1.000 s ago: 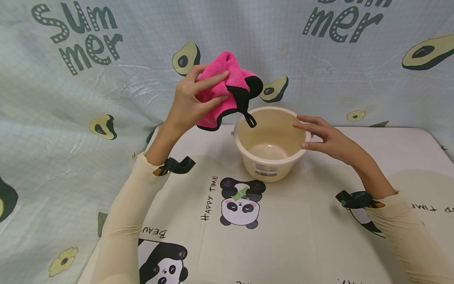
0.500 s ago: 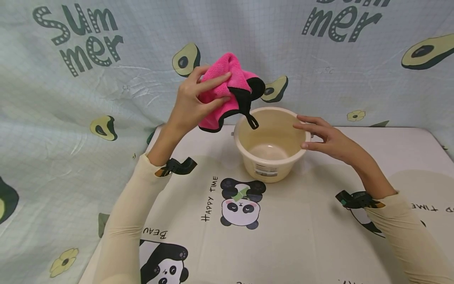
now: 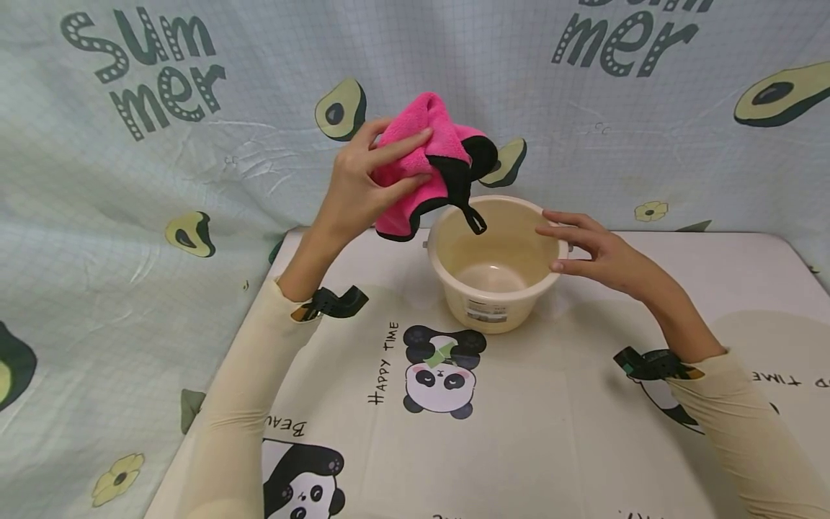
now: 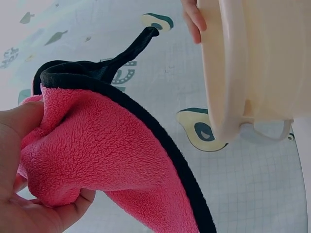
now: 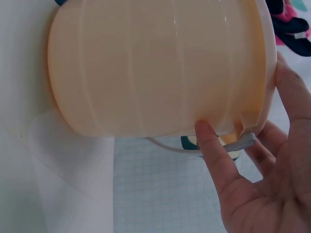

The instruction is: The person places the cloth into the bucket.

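Observation:
My left hand (image 3: 357, 184) grips a bunched pink towel (image 3: 447, 140) with black edging, held in the air above and left of a cream bucket (image 3: 447, 285). A black hanging loop (image 3: 476, 219) dangles from the towel, overlapping the bucket's opening in the head view. The left wrist view shows the towel (image 4: 102, 145) pinched between thumb and fingers. My right hand (image 3: 603, 256) holds the bucket's right rim. In the right wrist view its thumb lies on the outer wall and its fingers reach over the rim. The bucket stands upright, its visible inside bare.
The bucket stands near the back of a table (image 3: 493, 447) with a panda-printed cover. Behind it hangs a pale sheet (image 3: 272, 65) printed with avocados and lettering. A grey handle (image 5: 238, 143) hangs at the bucket's side.
My left hand has moved slightly to the right with the towel, bringing its loop further over the bucket's opening in the head view. My right hand and the bucket have stayed put.

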`<state>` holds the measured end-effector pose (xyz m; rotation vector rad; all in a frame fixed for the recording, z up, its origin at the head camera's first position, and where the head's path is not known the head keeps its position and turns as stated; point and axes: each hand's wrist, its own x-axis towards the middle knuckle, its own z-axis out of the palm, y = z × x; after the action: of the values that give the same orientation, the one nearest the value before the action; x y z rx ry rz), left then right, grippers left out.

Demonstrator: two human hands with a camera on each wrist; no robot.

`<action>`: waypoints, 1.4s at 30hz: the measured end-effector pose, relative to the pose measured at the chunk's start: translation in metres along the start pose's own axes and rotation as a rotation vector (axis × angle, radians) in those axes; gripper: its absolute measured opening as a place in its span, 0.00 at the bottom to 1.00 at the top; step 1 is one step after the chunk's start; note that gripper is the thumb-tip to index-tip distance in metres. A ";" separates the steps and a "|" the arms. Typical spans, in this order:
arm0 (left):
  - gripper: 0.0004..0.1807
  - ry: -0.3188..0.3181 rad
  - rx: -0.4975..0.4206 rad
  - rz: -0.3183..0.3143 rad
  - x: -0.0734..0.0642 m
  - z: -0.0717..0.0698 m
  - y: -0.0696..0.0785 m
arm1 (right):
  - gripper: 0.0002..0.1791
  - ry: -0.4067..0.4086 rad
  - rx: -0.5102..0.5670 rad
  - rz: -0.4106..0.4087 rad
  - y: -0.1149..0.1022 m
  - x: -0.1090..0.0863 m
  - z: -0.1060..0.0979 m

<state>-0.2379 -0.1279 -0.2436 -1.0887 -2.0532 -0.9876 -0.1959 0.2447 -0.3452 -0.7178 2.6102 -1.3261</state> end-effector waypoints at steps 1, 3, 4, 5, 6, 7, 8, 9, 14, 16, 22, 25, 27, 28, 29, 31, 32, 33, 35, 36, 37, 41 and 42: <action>0.27 0.003 -0.009 -0.003 0.001 0.001 0.001 | 0.34 0.000 0.000 0.002 0.000 0.000 0.000; 0.26 0.008 -0.030 -0.006 0.003 0.003 0.001 | 0.34 0.000 0.003 0.006 -0.001 0.000 0.000; 0.26 0.010 -0.040 -0.006 0.004 0.004 0.002 | 0.34 0.000 0.006 0.008 -0.001 0.000 0.000; 0.26 0.010 -0.050 -0.004 0.005 0.006 0.002 | 0.34 0.000 0.006 0.011 -0.001 0.000 0.000; 0.26 0.011 -0.060 -0.001 0.006 0.007 0.003 | 0.34 -0.001 0.006 0.015 -0.001 0.000 0.000; 0.26 0.010 -0.071 -0.001 0.007 0.008 0.003 | 0.34 -0.003 0.007 0.013 -0.001 0.000 0.000; 0.25 0.009 -0.079 0.001 0.008 0.010 0.004 | 0.34 -0.004 0.009 0.011 -0.001 0.000 0.000; 0.25 0.008 -0.087 0.004 0.009 0.011 0.004 | 0.34 -0.004 0.008 0.010 -0.001 0.000 0.000; 0.23 -0.026 -0.136 -0.033 0.014 0.017 0.007 | 0.34 -0.002 0.003 0.008 0.000 0.001 -0.001; 0.23 -0.047 -0.159 -0.057 0.015 0.019 0.007 | 0.35 -0.004 0.011 0.006 0.001 0.001 -0.001; 0.24 -0.112 -0.259 -0.155 0.018 0.026 0.007 | 0.34 -0.003 0.035 -0.002 0.001 0.001 -0.001; 0.25 -0.139 -0.321 -0.183 0.018 0.030 0.006 | 0.34 -0.003 0.036 -0.003 0.001 0.001 0.000; 0.25 -0.156 -0.353 -0.214 0.018 0.034 0.006 | 0.34 -0.005 0.038 -0.005 0.001 0.001 0.000; 0.25 -0.160 -0.359 -0.219 0.018 0.036 0.006 | 0.34 -0.006 0.040 -0.007 0.001 0.002 0.000; 0.25 -0.169 -0.365 -0.237 0.017 0.037 0.007 | 0.34 -0.009 0.039 -0.008 0.001 0.002 0.000; 0.25 -0.183 -0.369 -0.268 0.018 0.040 0.008 | 0.34 -0.011 0.035 -0.007 0.001 0.002 0.000; 0.25 -0.188 -0.368 -0.282 0.018 0.041 0.008 | 0.34 -0.011 0.030 -0.005 0.001 0.002 0.000; 0.25 -0.192 -0.367 -0.287 0.018 0.043 0.009 | 0.34 -0.011 0.025 -0.002 0.000 0.002 0.000; 0.24 -0.200 -0.371 -0.302 0.019 0.045 0.009 | 0.34 -0.009 0.014 0.009 -0.001 0.002 0.001; 0.24 -0.200 -0.373 -0.305 0.020 0.046 0.010 | 0.34 -0.008 0.009 0.013 -0.001 0.002 0.001; 0.24 -0.200 -0.377 -0.306 0.020 0.047 0.010 | 0.34 -0.006 -0.001 0.017 -0.001 0.002 0.001; 0.24 -0.186 -0.422 -0.315 0.022 0.053 0.010 | 0.34 0.002 -0.037 0.012 -0.001 0.001 0.001; 0.24 -0.180 -0.453 -0.322 0.022 0.055 0.011 | 0.35 0.004 -0.037 0.009 0.000 0.000 0.001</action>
<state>-0.2483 -0.0693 -0.2525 -1.1168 -2.2574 -1.6291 -0.1957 0.2438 -0.3454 -0.7081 2.6444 -1.2819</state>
